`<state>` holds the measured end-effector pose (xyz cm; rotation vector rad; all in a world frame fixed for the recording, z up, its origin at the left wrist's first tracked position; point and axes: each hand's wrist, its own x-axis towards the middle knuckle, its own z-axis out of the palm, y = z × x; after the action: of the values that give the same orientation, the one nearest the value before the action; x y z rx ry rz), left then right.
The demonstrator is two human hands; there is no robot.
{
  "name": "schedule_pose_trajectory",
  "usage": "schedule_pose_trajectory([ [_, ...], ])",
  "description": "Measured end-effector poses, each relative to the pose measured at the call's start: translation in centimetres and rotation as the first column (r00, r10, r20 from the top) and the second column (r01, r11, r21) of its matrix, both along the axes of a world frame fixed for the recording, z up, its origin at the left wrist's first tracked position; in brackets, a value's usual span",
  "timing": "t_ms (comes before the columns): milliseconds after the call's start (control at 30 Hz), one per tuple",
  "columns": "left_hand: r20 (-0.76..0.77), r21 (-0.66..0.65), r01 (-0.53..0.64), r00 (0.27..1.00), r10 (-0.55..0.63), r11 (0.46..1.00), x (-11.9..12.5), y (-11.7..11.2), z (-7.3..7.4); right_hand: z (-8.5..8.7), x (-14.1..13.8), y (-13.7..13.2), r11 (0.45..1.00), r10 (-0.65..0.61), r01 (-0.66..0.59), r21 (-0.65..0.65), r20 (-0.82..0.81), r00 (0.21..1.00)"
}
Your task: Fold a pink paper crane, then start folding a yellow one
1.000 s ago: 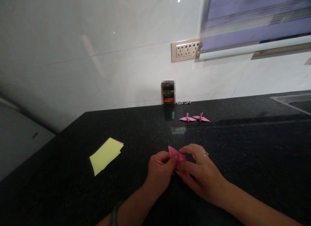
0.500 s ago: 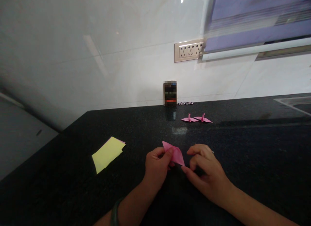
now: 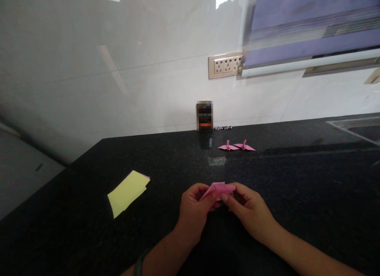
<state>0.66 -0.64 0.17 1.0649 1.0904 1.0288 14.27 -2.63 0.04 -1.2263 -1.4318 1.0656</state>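
Pink paper [image 3: 219, 188] in the pinch of left hand [image 3: 193, 207] and right hand [image 3: 249, 205], its folds half-hidden.

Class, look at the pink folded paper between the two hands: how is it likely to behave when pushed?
The pink folded paper is probably very light, since only fingers seem to support it. Its visible folds likely make it somewhat stiffer than a flat sheet. Its thin edges suggest a push could still bend it.

Appears to be a kitchen. Evidence: dark, speckled countertop [image 3: 172, 157]; glossy pale tiled wall [image 3: 154, 86] behind the countertop; socket panel [image 3: 225, 65] above it; recessed rimmed fixture [image 3: 353, 120], possibly a sink, at its right.
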Motion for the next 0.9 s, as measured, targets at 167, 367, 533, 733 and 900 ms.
schedule_pose_trajectory([
  [167,0.06,-0.007,0.101,0.993,-0.101,0.995,0.04,-0.05,0.31,0.16,0.25,0.1,1.0,-0.009,0.009,-0.016,0.013,1.0],
  [367,-0.014,-0.023,0.181,0.983,-0.181,0.983,0.27,-0.15,0.61,0.14,0.3,0.22,0.999,-0.031,0.031,-0.025,0.023,0.999],
  [533,-0.025,-0.021,0.172,0.985,-0.173,0.985,0.31,-0.17,0.58,-0.05,0.28,0.3,0.996,-0.023,0.021,-0.083,-0.021,1.0],
  [733,-0.091,-0.016,0.124,0.988,-0.125,0.992,0.39,-0.06,0.4,-0.12,0.17,0.28,0.992,-0.001,-0.012,-0.129,-0.098,0.995],
  [900,-0.099,-0.007,0.125,0.987,-0.125,0.992,0.43,-0.22,0.25,-0.17,0.16,0.3,0.991,-0.015,0.003,-0.136,-0.083,0.996],
])
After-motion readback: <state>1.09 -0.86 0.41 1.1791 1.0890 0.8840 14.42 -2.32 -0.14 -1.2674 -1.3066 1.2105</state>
